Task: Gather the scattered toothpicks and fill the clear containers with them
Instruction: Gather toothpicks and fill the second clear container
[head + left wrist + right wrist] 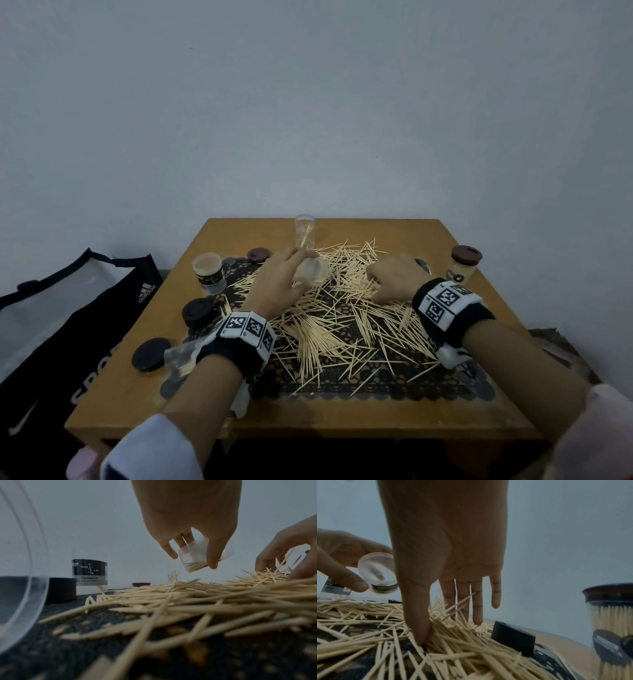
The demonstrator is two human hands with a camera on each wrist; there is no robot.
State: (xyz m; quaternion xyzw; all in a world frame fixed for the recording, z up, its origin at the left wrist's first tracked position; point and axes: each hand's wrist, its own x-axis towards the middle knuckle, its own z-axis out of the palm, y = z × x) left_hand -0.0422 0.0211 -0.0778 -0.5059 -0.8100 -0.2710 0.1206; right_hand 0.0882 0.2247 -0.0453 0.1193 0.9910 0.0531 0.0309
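Toothpicks (342, 322) lay pale and crisscrossed under both hands. Left hand (279, 282) gripped a tilted clear jar (204, 555); only the left wrist view showed a few picks inside. Right hand (447, 563) pressed spread fingers into the pile.

1. It looks like a room in a home: a small wooden table (342, 421) stands against a bare pale wall (308, 102).
2. A dark lace mat (376, 383) covers the table's middle.
3. A sports bag (68, 308) sits left of the table.
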